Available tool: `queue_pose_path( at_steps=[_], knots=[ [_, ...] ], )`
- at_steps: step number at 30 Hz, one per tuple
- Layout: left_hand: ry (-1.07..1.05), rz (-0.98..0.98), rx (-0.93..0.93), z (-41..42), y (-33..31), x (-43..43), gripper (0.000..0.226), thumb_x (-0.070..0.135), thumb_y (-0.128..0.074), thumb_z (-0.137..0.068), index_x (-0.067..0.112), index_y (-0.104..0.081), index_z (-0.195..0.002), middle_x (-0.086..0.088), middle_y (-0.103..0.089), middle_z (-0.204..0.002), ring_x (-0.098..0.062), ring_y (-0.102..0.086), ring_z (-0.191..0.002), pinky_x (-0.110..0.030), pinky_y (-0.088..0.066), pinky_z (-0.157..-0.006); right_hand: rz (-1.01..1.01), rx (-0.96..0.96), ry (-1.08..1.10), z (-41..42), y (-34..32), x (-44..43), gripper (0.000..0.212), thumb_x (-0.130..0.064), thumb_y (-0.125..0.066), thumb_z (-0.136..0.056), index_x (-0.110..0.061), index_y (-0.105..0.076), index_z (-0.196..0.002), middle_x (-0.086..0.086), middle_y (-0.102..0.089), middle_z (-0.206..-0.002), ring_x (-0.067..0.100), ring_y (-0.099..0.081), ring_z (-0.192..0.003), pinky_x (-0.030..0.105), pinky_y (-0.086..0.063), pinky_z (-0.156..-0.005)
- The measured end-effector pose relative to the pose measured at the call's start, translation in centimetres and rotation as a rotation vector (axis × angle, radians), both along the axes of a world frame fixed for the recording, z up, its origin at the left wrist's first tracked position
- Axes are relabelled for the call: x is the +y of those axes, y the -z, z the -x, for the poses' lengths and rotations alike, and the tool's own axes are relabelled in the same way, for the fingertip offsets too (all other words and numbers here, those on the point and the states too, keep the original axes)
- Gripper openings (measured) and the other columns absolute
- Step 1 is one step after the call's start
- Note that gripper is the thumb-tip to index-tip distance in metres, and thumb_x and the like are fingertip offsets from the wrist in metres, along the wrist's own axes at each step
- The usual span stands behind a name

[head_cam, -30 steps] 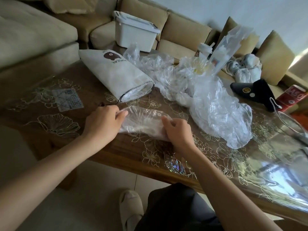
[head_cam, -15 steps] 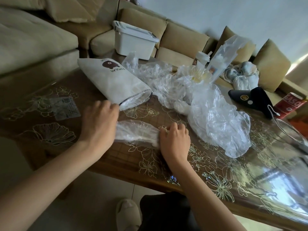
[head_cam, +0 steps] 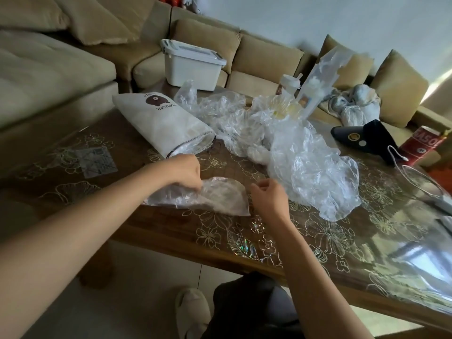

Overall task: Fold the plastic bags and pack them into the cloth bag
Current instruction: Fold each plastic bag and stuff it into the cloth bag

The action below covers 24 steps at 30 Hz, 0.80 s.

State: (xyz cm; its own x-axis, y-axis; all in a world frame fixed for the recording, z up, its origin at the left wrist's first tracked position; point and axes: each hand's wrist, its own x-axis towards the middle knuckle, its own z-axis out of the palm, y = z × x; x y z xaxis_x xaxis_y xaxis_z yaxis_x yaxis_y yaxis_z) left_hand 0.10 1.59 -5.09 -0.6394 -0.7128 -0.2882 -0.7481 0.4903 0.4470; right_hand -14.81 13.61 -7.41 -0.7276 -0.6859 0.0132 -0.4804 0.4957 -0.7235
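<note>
Where the work sits: table (head_cam: 342,241), wood under a clear flowered cover.
Loose pile (head_cam: 305,162): crumpled plastic bags heaped across the far middle and right of the table, none of them folded.
Cloth bag (head_cam: 166,123): white with a drawstring, on its side at far left. Its mouth faces the near right, toward the hands.
Flattened bag (head_cam: 220,196): one clear plastic bag flat on the table near the front edge, between the two hands, long axis left to right.
Left grip (head_cam: 183,171): fingers curled down, pinching the flattened bag's left part.
Right grip (head_cam: 269,196): loosely curled just beside the bag's right end. Contact cannot be told.
Key relation: the cloth bag's mouth lies just beyond the left grip, so that hand looks better placed to feed the bag in, narrow end first.
</note>
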Motion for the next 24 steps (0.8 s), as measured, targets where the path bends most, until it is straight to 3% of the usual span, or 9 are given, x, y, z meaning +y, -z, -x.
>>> queue_pose_path(
  at_steps=[2, 5, 7, 9, 12, 15, 17, 20, 24],
  knots=[
    [-0.071, -0.158, 0.175, -1.0, -1.0, 0.3, 0.011, 0.018, -0.066, -0.083, 0.008, -0.064, -0.083, -0.007, -0.055, -0.078, -0.018, -0.048, -0.063, -0.020, -0.039, -0.055, 0.087, -0.189, -0.004, 0.5, -1.4, 1.0, 0.004, -0.010, -0.060, -0.084, -0.014, -0.058, -0.086, 0.000, -0.061, -0.081, 0.013, -0.055, -0.072, 0.027, -0.047, -0.065],
    [-0.251, -0.533, 0.578, -2.4, -2.5, 2.1, 0.005, 0.014, -0.065, -0.084, 0.010, -0.062, -0.083, -0.002, -0.065, -0.082, -0.013, -0.061, -0.073, -0.022, -0.050, -0.066, 0.270, -0.609, -0.100, 1.1, -3.5, 3.1, 0.010, -0.011, -0.070, -0.079, -0.008, -0.060, -0.078, 0.000, -0.060, -0.071, 0.012, -0.049, -0.067, 0.025, -0.043, -0.065],
    [-0.302, -0.756, 0.816, -3.0, -3.0, 3.7, 0.001, 0.010, -0.062, -0.083, 0.011, -0.061, -0.082, -0.003, -0.069, -0.077, -0.010, -0.066, -0.067, -0.022, -0.056, -0.061, 0.259, -0.838, -0.230, 1.4, -4.3, 4.3, 0.031, -0.028, -0.072, -0.070, -0.009, -0.061, -0.091, 0.004, -0.062, -0.090, 0.015, -0.057, -0.083, 0.026, -0.049, -0.076],
    [-0.306, -0.860, 0.921, -3.0, -2.9, 5.3, 0.012, 0.013, -0.061, -0.076, 0.009, -0.063, -0.088, -0.003, -0.072, -0.079, -0.011, -0.069, -0.069, -0.024, -0.058, -0.064, 0.173, -0.960, -0.352, 1.3, -4.3, 5.4, 0.051, -0.036, -0.068, -0.066, -0.009, -0.055, -0.107, 0.014, -0.058, -0.116, 0.025, -0.057, -0.108, 0.034, -0.049, -0.095],
    [-0.276, -0.935, 0.917, -2.3, -1.7, 7.7, 0.041, 0.016, -0.062, -0.071, 0.000, -0.061, -0.109, -0.010, -0.070, -0.099, -0.016, -0.068, -0.082, -0.031, -0.055, -0.077, 0.118, -1.031, -0.502, 0.5, -3.5, 5.8, 0.067, -0.041, -0.065, -0.072, -0.003, -0.052, -0.125, 0.017, -0.060, -0.125, 0.028, -0.058, -0.115, 0.038, -0.046, -0.100],
    [-0.223, -0.958, 0.817, -1.6, -0.9, 9.3, 0.061, 0.016, -0.068, -0.075, -0.006, -0.048, -0.129, -0.021, -0.062, -0.117, -0.023, -0.064, -0.095, -0.036, -0.054, -0.083, 0.158, -1.013, -0.458, 0.1, -3.0, 5.5, 0.051, -0.034, -0.067, -0.081, -0.004, -0.056, -0.120, 0.011, -0.068, -0.105, 0.019, -0.068, -0.086, 0.030, -0.056, -0.078],
    [-0.184, -0.938, 0.765, -1.5, -0.7, 9.6, 0.073, 0.022, -0.079, -0.071, -0.004, -0.046, -0.131, -0.019, -0.065, -0.113, -0.024, -0.064, -0.094, -0.036, -0.055, -0.080, 0.222, -0.970, -0.420, 0.2, -3.0, 5.6, 0.029, -0.018, -0.063, -0.088, -0.003, -0.059, -0.113, 0.007, -0.068, -0.093, 0.014, -0.067, -0.073, 0.027, -0.057, -0.068],
    [-0.120, -0.926, 0.765, -1.1, -1.3, 9.5, 0.096, 0.042, -0.090, -0.048, 0.007, -0.050, -0.127, -0.013, -0.069, -0.109, -0.023, -0.067, -0.091, -0.032, -0.058, -0.069, 0.267, -0.918, -0.406, 0.5, -2.7, 5.8, 0.033, -0.007, -0.065, -0.085, 0.001, -0.057, -0.116, 0.014, -0.067, -0.102, 0.023, -0.068, -0.084, 0.036, -0.057, -0.078],
    [-0.142, -0.723, 0.763, 0.4, -1.9, 10.6, 0.052, 0.044, -0.072, -0.073, 0.012, -0.063, -0.114, -0.011, -0.070, -0.109, -0.022, -0.066, -0.095, -0.036, -0.056, -0.078, 0.276, -0.882, -0.411, 0.4, -3.0, 6.2, 0.035, -0.006, -0.067, -0.083, 0.002, -0.057, -0.116, 0.016, -0.067, -0.103, 0.023, -0.067, -0.082, 0.035, -0.057, -0.075]
  ],
)
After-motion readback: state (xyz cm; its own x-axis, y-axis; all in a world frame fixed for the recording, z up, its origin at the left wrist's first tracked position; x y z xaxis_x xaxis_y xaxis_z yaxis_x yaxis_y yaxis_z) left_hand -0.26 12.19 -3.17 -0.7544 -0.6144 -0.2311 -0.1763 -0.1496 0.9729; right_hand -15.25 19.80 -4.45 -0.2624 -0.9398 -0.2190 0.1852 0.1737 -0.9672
